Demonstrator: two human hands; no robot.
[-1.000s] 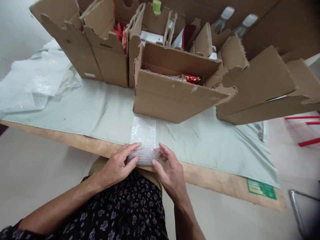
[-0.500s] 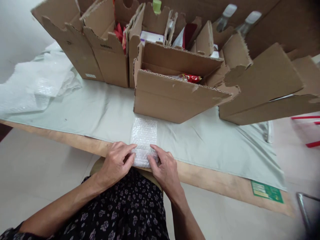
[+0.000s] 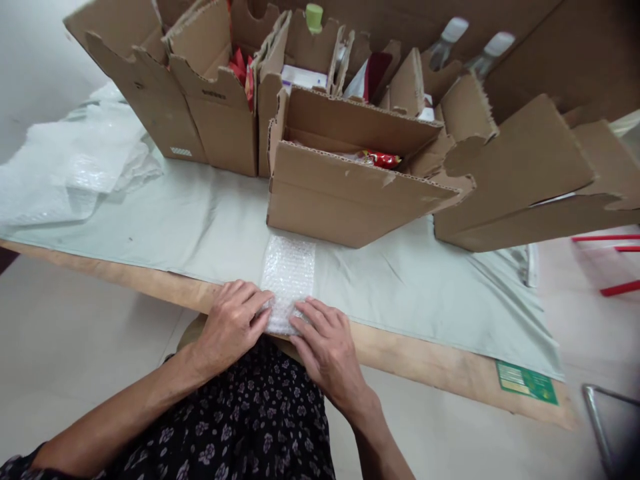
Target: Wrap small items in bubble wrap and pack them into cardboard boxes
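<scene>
Resting half-open fingers of our left hand (image 3: 236,325) and right hand (image 3: 331,350), we are steadying a clear, rectangular bubble-wrap strip (image 3: 289,265) at the cloth-covered wooden table (image 3: 400,343)'s near edge: near end apparently folded, remainder lying flat.

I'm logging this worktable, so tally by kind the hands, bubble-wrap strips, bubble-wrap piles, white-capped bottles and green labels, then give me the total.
Hands: 2 (left hand, right hand)
Bubble-wrap strip: 1
Bubble-wrap pile: 1
White-capped bottles: 2
Green label: 1
Total: 7
</scene>
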